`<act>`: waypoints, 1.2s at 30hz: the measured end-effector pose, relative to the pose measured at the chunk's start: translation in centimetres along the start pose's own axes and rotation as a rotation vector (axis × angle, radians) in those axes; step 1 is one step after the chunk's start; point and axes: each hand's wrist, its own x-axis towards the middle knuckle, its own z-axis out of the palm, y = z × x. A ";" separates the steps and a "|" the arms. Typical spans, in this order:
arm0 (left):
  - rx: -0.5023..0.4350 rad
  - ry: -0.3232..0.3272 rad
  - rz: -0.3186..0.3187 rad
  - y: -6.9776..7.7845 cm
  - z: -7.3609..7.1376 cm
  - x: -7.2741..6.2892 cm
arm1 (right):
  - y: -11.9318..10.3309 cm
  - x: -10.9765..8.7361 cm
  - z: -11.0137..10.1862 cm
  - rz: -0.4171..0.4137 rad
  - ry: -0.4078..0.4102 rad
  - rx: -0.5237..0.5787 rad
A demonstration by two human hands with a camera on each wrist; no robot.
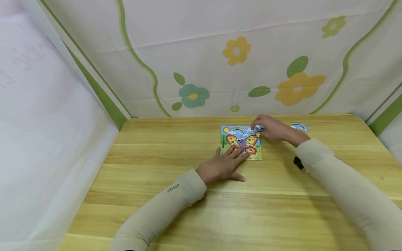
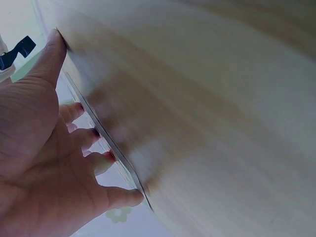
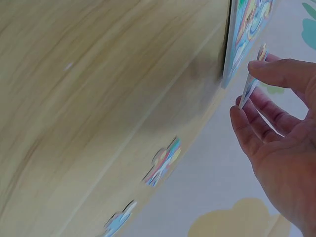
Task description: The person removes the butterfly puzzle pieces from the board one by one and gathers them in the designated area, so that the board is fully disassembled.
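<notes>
A butterfly jigsaw puzzle point(image 1: 258, 152), with a rainbow and sun along its top, lies flat near the table's back edge. My left hand point(image 1: 223, 165) rests on its lower part with fingers spread, and the thumb touches the wood. In the left wrist view the fingertips point(image 2: 106, 157) press on the thin board. Above the puzzle's upper right corner, my right hand point(image 1: 274, 128) pinches a printed puzzle piece point(image 3: 251, 85) between thumb and fingers. The right wrist view shows this piece tilted and apart from the board point(image 3: 242, 42). My left fingers hide part of the butterfly.
Two loose puzzle pieces point(image 3: 163, 163) lie on the wooden table point(image 1: 150, 167), right of the puzzle; the head view shows one with a rainbow point(image 1: 299, 127). A white curtain point(image 1: 207, 52) with printed flowers hangs behind the back edge. A black object point(image 1: 298, 162) shows beside the right sleeve.
</notes>
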 end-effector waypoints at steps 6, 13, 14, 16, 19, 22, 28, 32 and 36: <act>-0.002 0.004 0.007 0.0 -0.1 -0.1 | 1.1 -1.4 -0.6 0.017 0.020 0.004; -0.007 0.005 0.002 0.0 0.0 -0.1 | 2.6 -2.7 -1.1 0.055 0.033 0.006; -0.005 0.005 0.002 0.0 0.0 -0.1 | 2.8 -2.9 -1.2 0.059 0.036 0.003; -0.003 0.008 0.002 0.0 0.0 -0.1 | 3.2 -3.3 -1.4 0.064 0.044 -0.001; 0.000 0.012 0.003 0.0 0.1 -0.1 | 3.6 -3.9 -1.7 0.080 0.049 -0.014; -0.006 0.010 0.005 0.0 0.0 -0.1 | 4.2 -4.7 -2.2 0.098 0.052 -0.034; 0.008 0.006 0.007 0.2 -0.1 -0.2 | 6.2 -6.5 -2.9 0.130 0.063 -0.066; 0.017 0.001 0.010 0.2 -0.2 -0.3 | 7.5 -7.8 -3.4 0.157 0.064 -0.058; 0.011 0.008 0.006 0.1 0.0 -0.3 | 8.6 -8.9 -3.9 0.203 0.059 -0.053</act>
